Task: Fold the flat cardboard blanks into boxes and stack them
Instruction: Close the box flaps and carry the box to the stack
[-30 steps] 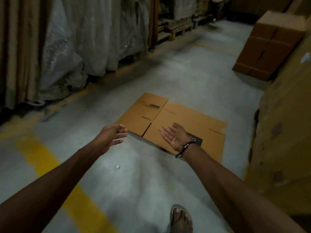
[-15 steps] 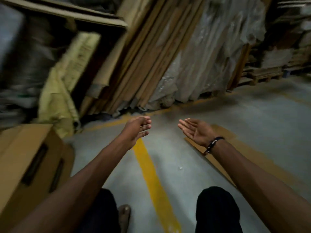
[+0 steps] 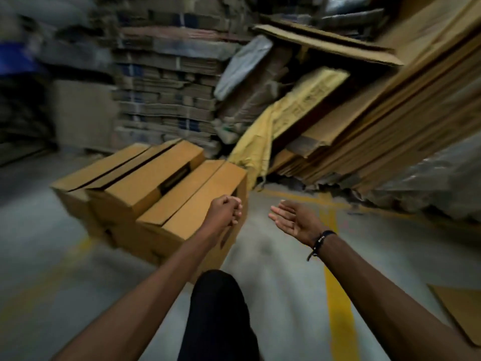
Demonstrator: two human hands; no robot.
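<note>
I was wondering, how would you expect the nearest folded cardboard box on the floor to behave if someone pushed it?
The nearest folded box is probably light for its size, being plain cardboard with its top flaps closed along a seam. It would likely slide on the smooth concrete floor rather than tip, since it lies long and low. Its walls may flex a little.
</note>
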